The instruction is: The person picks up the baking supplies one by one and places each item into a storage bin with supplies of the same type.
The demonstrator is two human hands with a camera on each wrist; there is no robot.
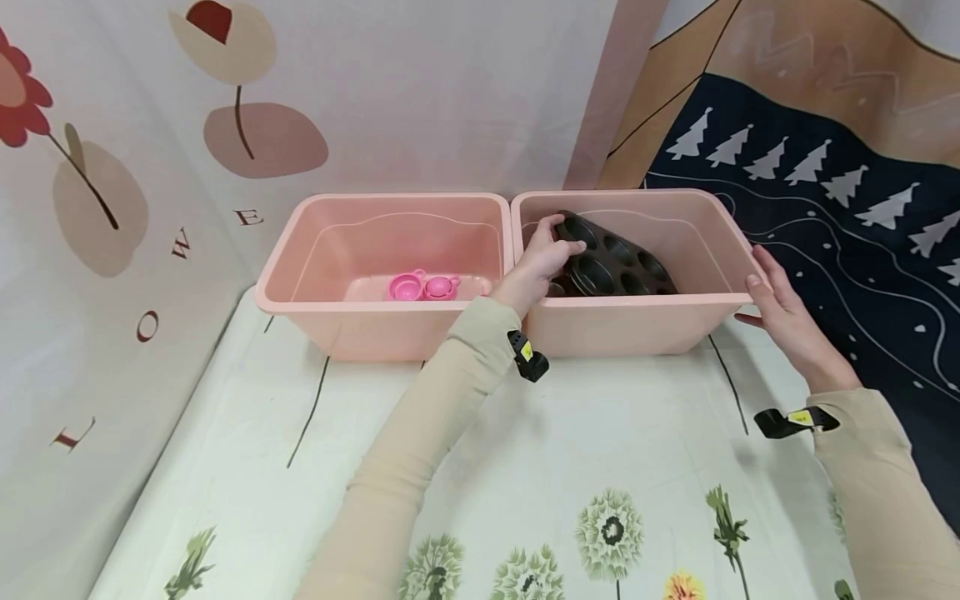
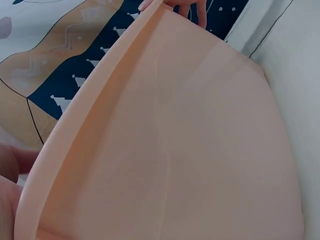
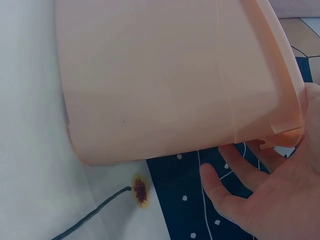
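My left hand (image 1: 545,260) reaches over the front rim of the right-hand pink bin (image 1: 622,325) and grips the left end of a dark muffin pan (image 1: 618,254). The pan lies tilted inside this bin, its lower part hidden by the front wall. Against the bin's right end rests my right hand (image 1: 791,321), its fingers loosely extended along the outside of the rim. The right wrist view shows this hand (image 3: 270,185) beside the bin's end, fingers below the rim. In the left wrist view the bin wall (image 2: 175,125) covers most of the picture and hides the pan.
Left of this bin stands a matching pink bin (image 1: 382,331), rims nearly touching. Inside it sit bright pink cup-shaped pieces (image 1: 423,287). Both bins stand on a table with a floral cloth (image 1: 480,467), before a printed curtain (image 1: 420,100). Dark tree-patterned fabric (image 1: 825,217) hangs at right.
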